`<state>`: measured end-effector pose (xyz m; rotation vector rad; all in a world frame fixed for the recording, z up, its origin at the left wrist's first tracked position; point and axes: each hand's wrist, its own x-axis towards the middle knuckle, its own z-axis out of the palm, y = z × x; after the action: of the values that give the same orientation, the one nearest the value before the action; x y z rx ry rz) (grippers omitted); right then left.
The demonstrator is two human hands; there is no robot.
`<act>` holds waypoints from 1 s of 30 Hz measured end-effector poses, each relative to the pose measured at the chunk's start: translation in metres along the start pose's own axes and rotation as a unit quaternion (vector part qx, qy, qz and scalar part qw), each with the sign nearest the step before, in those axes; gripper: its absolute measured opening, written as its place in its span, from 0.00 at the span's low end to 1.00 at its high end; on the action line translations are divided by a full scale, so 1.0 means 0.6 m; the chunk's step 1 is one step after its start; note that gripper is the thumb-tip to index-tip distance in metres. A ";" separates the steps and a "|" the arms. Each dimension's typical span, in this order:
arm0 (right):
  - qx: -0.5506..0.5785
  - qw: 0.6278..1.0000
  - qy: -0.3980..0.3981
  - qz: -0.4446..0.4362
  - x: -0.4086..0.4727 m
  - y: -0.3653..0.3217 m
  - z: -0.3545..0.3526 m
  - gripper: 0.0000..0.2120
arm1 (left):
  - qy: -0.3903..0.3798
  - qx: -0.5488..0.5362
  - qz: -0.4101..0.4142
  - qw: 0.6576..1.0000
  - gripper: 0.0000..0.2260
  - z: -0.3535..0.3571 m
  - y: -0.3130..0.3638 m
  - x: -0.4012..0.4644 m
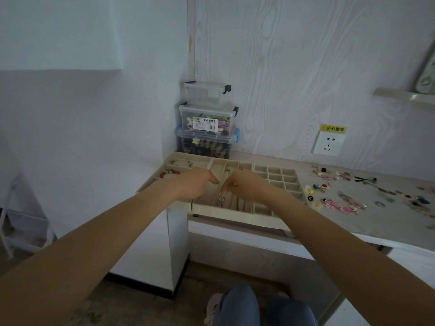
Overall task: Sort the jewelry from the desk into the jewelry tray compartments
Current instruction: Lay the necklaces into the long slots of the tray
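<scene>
At the far left of the jewelry tray (289, 171), which stands on the worktop (367, 222), some things are already sorted: a red and white piece (170, 174) lies in one compartment and a thin metal bangle (181, 163) in the one behind it. My left hand (196, 183) is above the long compartments in the middle, with its fingers bent toward the right hand; I cannot tell if its grip holds anything. My right hand (244, 183) is just beside it, and its grip seems to pinch a thin chain (226, 178) that hangs down into a long compartment (the chain is very fine, so I am not fully sure). Some other long pieces (221, 200) already lie in these compartments. The small square compartments on the right side look not yet filled. Further right, many loose pieces (341, 203) are spread on the worktop, well apart from the tray. So I judge that most of the sorting is left.
</scene>
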<state>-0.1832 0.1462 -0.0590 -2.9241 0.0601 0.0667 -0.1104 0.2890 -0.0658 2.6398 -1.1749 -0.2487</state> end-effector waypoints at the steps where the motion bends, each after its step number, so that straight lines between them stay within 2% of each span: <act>1: 0.005 1.000 0.025 0.008 0.005 0.007 -0.006 0.16 | 0.003 -0.005 0.001 1.000 0.28 -0.001 -0.003 0.005; 5: -0.024 0.996 0.069 0.053 0.038 0.039 -0.012 0.21 | 0.020 -0.002 0.003 1.000 0.25 -0.006 -0.010 0.027; 9: -0.069 0.995 0.022 0.069 0.087 0.055 -0.014 0.20 | 0.029 0.010 -0.014 0.999 0.23 -0.010 -0.022 0.065; 16: -0.148 0.986 -0.055 0.057 0.159 0.074 -0.004 0.14 | 0.004 0.034 -0.028 0.999 0.11 -0.021 -0.048 0.133; 22: -0.145 0.986 -0.056 0.067 0.181 0.082 0.001 0.15 | -0.009 0.041 -0.030 0.999 0.15 -0.040 -0.045 0.156; 30: -0.152 0.986 -0.011 0.072 0.188 0.087 0.013 0.14 | -0.020 0.045 -0.049 0.998 0.24 -0.022 -0.042 0.170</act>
<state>-0.0732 0.0932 -0.0836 -3.2189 0.2810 0.1435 -0.0220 0.2311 -0.0663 2.7863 -1.0958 -0.2749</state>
